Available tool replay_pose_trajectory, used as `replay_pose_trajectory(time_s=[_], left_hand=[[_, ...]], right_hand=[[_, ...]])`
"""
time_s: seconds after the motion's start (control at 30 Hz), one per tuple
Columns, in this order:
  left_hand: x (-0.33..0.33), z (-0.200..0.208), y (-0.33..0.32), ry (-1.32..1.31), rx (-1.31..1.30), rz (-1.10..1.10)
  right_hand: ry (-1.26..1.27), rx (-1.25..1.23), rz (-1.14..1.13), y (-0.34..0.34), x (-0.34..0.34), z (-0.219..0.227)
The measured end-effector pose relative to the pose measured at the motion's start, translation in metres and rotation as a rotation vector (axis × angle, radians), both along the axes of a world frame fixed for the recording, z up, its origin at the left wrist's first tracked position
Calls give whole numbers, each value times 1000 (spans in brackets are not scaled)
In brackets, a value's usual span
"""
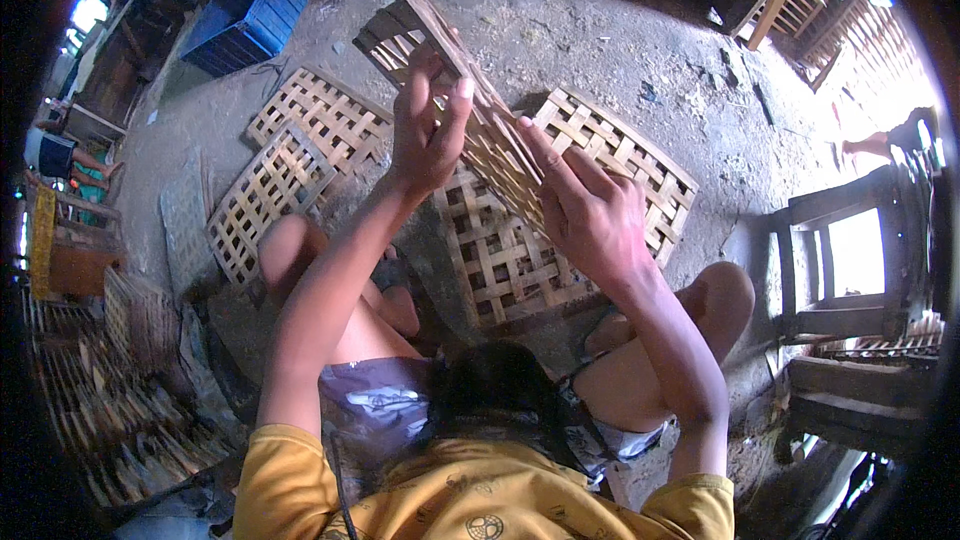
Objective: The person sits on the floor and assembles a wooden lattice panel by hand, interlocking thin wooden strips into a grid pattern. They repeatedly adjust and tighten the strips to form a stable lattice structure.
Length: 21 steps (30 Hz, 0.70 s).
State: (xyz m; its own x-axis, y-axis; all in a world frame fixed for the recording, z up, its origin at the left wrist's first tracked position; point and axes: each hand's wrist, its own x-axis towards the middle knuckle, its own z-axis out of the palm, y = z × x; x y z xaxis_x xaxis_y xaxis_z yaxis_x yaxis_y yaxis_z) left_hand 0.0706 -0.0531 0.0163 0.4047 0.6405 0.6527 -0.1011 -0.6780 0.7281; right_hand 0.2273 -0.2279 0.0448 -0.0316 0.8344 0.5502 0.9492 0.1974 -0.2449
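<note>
Presently, the left grip [430,135] is clasping the raised woven panel [492,128] around its rim, toward the far end, with thumb and fingers closed on it. The right grip [600,205] is touching the same panel lower down; its index finger is lying along the rim and its other fingers are curling, but I cannot tell whether they are squeezing it. The panel is standing almost edge-on between both hands, above the floor [590,50]. Its long axis is running from far left to near right, so the left hand is being nearer to the far end, and the right hand to the near one.

Beneath, the middle lattice [515,258] is lying near the person's feet, and the right lattice [650,165] is lying just beyond the right hand. Two left lattices [315,110] are resting toward the floor's left edge. Farther out, a blue crate [250,25] is standing toward the floor's far left corner, and a wooden frame [835,325] is standing by its right edge.
</note>
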Motion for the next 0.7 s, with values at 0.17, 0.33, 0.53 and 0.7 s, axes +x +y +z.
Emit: replay_pose_trajectory(time_s=[0.17, 0.33, 0.53, 0.7], left_hand=[[-5, -6, 15, -2, 30, 82], [-4, -3, 12, 6, 10, 61], [-6, 0, 26, 61, 184, 66], [-15, -3, 52, -30, -28, 138]], right_hand=[[-46, -102, -16, -7, 2, -3], [-38, -106, -6, -10, 3, 4], [-34, -139, -3, -11, 5, 4], [-45, -323, -30, -13, 12, -13]])
